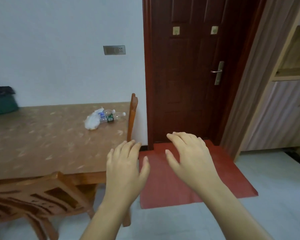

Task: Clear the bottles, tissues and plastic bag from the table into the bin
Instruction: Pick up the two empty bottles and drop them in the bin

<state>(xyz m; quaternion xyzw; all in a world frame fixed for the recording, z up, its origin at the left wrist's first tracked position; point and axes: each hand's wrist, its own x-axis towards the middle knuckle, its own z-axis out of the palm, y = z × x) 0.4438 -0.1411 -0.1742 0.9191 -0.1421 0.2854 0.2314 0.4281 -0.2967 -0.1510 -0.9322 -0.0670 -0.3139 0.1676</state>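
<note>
Both hands, left (124,168) and right (190,158), and forearms are bare, with no sleeves, rings or watch.

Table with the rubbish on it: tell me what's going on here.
A person stands off the table's corner with the left hand and right hand held out, open and empty. Nothing has been picked up: two clear plastic bottles lie on their sides by a crumpled white plastic bag near the far edge. The green bin with a black liner sits on the table's far left.
</note>
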